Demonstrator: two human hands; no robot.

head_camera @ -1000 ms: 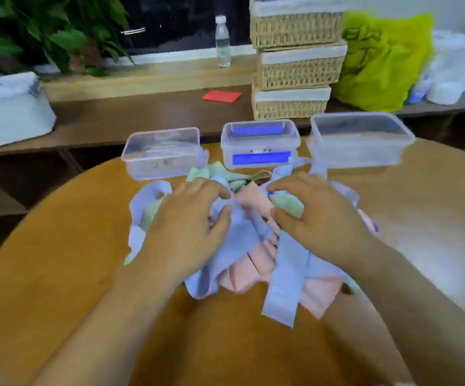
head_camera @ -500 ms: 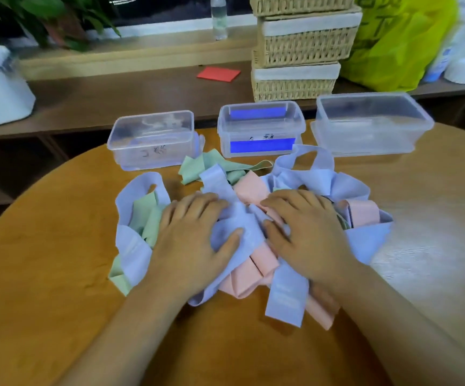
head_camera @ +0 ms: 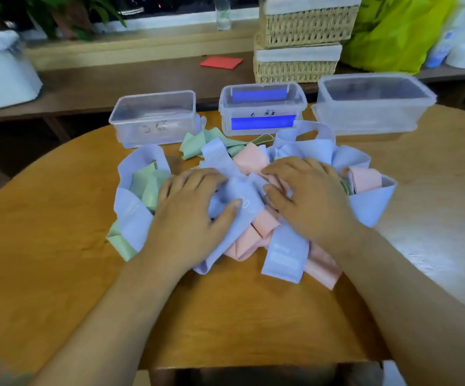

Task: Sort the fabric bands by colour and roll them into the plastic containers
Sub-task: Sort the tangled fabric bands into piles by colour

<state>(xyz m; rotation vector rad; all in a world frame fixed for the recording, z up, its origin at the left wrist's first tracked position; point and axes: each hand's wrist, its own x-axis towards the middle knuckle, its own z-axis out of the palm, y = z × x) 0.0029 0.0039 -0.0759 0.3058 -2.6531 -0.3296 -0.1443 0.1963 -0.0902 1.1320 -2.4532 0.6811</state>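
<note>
Left hand [head_camera: 189, 210] and right hand [head_camera: 312, 199] lie flat, fingers loose, on tangled lilac, pink and green bands [head_camera: 284, 254] on the table [head_camera: 58, 274], hiding the pile's middle; containers [head_camera: 153, 118] stand behind.

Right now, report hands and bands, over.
Left hand, right hand open on mixed fabric band pile. Three plastic containers behind it. Nothing in the way.

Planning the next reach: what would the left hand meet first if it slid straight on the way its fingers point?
Probably the lavender band just ahead of the left hand; the blue-labelled container stands farther on.
</note>
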